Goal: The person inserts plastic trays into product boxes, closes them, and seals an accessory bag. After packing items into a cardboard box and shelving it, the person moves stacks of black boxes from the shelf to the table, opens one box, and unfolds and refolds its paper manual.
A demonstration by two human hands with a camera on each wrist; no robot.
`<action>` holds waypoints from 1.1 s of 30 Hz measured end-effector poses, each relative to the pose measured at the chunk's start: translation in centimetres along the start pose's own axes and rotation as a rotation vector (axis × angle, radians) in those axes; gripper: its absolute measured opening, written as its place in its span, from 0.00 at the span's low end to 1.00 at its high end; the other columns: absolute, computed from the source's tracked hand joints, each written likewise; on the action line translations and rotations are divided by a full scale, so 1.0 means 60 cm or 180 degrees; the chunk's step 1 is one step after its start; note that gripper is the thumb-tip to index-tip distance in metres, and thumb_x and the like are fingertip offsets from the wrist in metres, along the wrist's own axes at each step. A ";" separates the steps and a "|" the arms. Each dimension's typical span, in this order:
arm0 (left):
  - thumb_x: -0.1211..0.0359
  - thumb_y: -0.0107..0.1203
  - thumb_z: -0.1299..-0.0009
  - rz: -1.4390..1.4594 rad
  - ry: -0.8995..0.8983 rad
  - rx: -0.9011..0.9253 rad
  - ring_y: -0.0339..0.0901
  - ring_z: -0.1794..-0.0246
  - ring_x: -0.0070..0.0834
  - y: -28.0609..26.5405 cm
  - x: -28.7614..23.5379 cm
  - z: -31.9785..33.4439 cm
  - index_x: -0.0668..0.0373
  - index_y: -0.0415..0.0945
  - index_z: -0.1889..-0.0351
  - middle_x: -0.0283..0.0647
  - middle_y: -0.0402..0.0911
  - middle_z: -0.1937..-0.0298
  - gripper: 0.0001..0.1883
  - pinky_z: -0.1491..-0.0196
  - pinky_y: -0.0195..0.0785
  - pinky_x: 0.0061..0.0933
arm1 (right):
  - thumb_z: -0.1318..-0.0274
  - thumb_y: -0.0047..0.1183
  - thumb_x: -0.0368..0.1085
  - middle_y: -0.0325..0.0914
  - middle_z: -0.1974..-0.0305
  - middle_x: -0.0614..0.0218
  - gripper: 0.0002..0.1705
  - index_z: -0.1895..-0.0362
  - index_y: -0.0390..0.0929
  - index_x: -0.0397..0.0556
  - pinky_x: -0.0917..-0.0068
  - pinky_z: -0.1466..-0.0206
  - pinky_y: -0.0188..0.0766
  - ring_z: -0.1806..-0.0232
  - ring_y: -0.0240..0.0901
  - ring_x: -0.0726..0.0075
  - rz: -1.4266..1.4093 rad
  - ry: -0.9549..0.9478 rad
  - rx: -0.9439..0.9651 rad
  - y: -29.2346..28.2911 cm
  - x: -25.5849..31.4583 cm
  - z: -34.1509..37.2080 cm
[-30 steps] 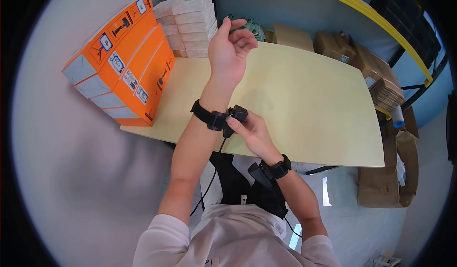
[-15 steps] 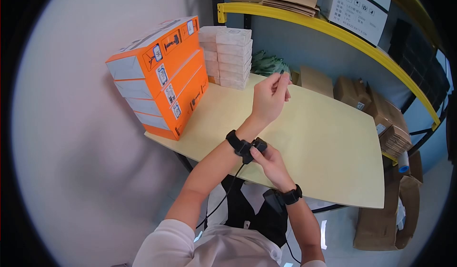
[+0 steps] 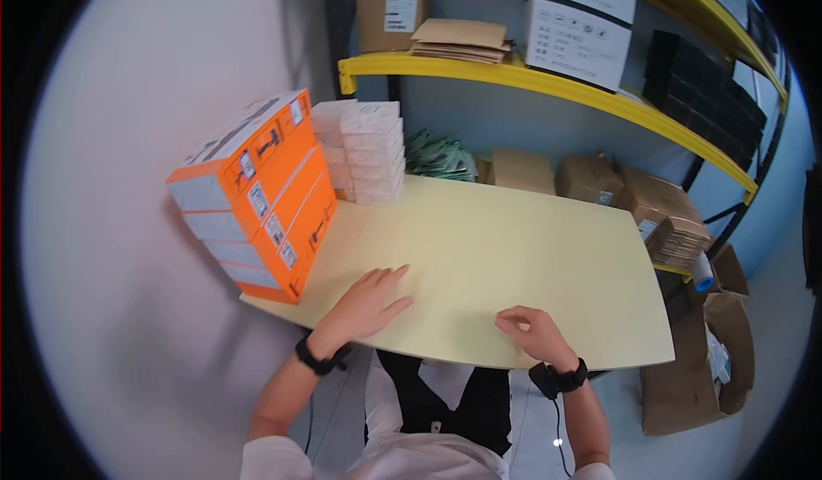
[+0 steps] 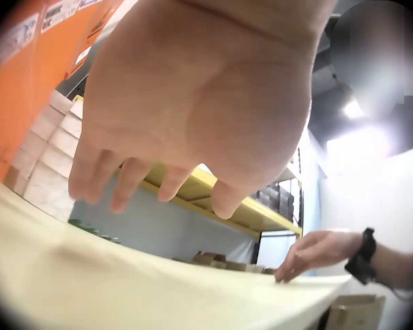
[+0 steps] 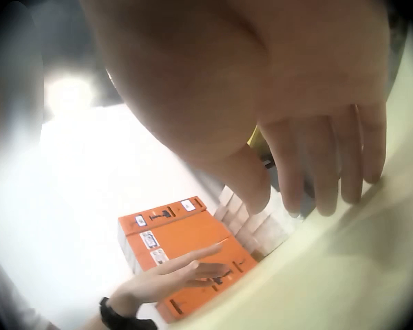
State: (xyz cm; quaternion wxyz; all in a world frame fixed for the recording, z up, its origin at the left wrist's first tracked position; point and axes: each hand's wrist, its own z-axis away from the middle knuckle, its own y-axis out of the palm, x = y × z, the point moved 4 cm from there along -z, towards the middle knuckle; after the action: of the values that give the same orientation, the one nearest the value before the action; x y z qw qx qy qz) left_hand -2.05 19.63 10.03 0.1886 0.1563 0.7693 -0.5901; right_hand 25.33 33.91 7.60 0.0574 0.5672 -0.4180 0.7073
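L hand (image 3: 364, 306) open, fingers apart, empty; R hand (image 3: 535, 336) open, fingers slightly bent, empty; both nr bench's (image 3: 514, 249) near edge. Orange boxes (image 3: 295, 210) stacked by near-L corner: prob. stiff, smooth card, bulky, maybe heavy; best held low, opp. sides. White boxes (image 3: 374, 156) beyond, far-L corner.

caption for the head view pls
Left hand and right hand over a pale table, orange boxes stacked at its left end

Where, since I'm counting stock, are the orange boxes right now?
In the head view, the orange boxes stand stacked on the left end of the table, beside the white boxes and left of the left hand.
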 end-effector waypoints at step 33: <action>0.61 0.58 0.34 -0.0440 -0.0666 -0.0850 0.60 0.31 0.51 0.044 0.073 0.034 0.65 0.75 0.45 0.54 0.69 0.35 0.23 0.31 0.53 0.47 | 0.48 0.62 0.38 0.75 0.44 0.47 0.21 0.52 0.78 0.39 0.53 0.33 0.62 0.38 0.66 0.38 0.1789 -0.0252 -0.2167 -0.066 -0.087 0.085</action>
State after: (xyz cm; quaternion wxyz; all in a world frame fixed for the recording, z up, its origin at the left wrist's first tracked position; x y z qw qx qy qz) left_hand -4.48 18.40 5.22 0.2456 0.0143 0.8259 -0.5074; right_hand 33.20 35.18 5.28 0.0303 0.4070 -0.7670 0.4952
